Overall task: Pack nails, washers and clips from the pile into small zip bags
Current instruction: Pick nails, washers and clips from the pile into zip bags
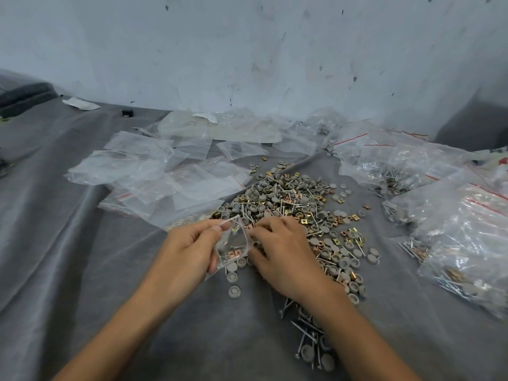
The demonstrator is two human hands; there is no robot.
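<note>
A pale bluish-white wall (247,50) fills the view from 10 to 2 o'clock, scuffed and flecked with dark marks. Below it, a grey cloth (55,243) covers the whole surface, creased in long folds toward 8 and 9 o'clock. Toward 10 o'clock, at the frame's edge, sits a dark padded block (22,97), perhaps a cushion. Just inward of it lie a white paper scrap (81,103) and a small black object (127,113). Between 2 and 3 o'clock a shadowed corner (467,125) darkens the wall. The light is soft and even.
</note>
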